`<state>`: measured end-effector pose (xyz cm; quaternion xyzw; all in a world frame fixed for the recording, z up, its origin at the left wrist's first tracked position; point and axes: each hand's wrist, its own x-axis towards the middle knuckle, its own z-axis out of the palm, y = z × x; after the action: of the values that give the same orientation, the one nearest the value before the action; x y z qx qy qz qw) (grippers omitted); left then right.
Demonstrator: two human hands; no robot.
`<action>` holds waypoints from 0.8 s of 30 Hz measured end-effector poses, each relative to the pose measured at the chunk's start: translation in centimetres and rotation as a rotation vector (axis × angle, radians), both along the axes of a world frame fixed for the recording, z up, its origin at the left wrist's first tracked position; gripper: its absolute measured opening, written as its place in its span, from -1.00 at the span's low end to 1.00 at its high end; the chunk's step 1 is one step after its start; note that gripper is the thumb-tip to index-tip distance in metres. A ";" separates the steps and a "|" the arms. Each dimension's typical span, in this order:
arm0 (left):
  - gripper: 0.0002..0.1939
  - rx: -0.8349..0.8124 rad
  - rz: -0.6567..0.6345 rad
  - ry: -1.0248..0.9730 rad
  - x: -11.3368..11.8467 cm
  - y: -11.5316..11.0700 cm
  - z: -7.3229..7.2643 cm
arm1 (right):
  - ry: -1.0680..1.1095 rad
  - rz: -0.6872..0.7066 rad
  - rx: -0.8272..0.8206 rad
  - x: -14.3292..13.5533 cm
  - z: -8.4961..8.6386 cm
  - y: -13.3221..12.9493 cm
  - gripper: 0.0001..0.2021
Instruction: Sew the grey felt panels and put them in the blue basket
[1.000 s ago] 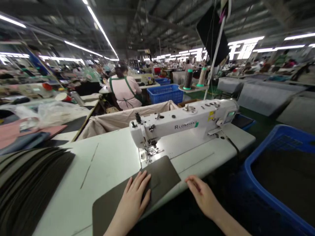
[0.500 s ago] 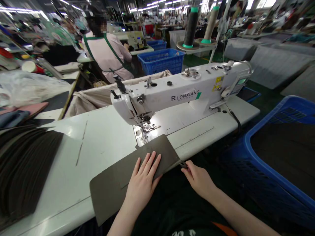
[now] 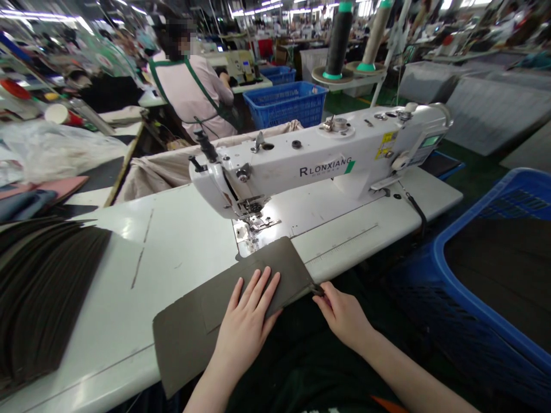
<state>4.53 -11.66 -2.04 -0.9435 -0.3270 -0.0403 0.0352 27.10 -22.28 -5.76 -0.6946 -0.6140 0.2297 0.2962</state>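
A grey-brown flat panel [image 3: 275,261] with rounded corners lies slanted over the front edge of the white sewing table [image 3: 172,244]. Its near left end hangs past the edge. My left hand [image 3: 245,324] rests flat on the panel, fingers spread. At the panel's right corner, my right hand [image 3: 344,312] is closed on a small dark tool [image 3: 317,289] that looks like thread snips; the fingers hide most of it. Just behind the panel is the needle area of a white sewing machine [image 3: 284,172], its presser foot [image 3: 253,223] lit by a lamp.
A thick stack of dark panels [image 3: 47,292] stands at the left of the table. To the right is a blue basket [image 3: 439,252] with dark pieces inside. Thread cones [image 3: 340,43] rise behind the machine. A person in a green apron [image 3: 196,94] sits beyond, near another blue basket [image 3: 286,106].
The view has shifted slightly. The tool in my right hand has come a little closer against the panel's right corner. My left hand stays flat on the panel.
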 end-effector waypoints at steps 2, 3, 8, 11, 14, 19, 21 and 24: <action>-0.33 0.002 0.003 0.008 0.0 0.0 0.0 | 0.028 0.000 0.005 0.1 0.0 0.0 -0.87; -0.33 0.002 0.003 0.011 0.0 0.0 -0.1 | 0.034 -0.001 0.006 0.1 0.0 0.0 -0.86; -0.34 0.006 -0.003 -0.010 -0.1 0.0 -0.1 | -0.012 -0.011 0.003 0.0 0.0 0.4 -0.85; -0.34 0.004 -0.006 -0.022 -0.1 0.0 0.0 | -0.058 -0.014 0.000 -0.2 0.2 0.7 -0.85; -0.34 0.004 -0.004 -0.026 0.1 0.0 0.1 | -0.058 0.008 0.008 -0.2 0.2 0.7 -0.84; -0.34 0.031 0.001 -0.004 -0.2 0.3 -0.3 | 0.174 -0.120 0.060 1.0 -0.2 0.6 -0.78; -0.33 0.045 -0.013 -0.027 -0.9 0.4 -0.7 | 0.195 -0.202 0.093 1.7 0.1 0.2 -0.81; -0.32 0.033 -0.102 -0.118 -1.1 1.1 -1.4 | 0.164 -0.192 0.168 2.0 1.8 -0.9 -0.74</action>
<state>3.44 -10.55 -3.49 -0.9542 -0.2792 -0.1031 0.0292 29.13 -23.16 -3.92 -0.7018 -0.5355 0.2041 0.4231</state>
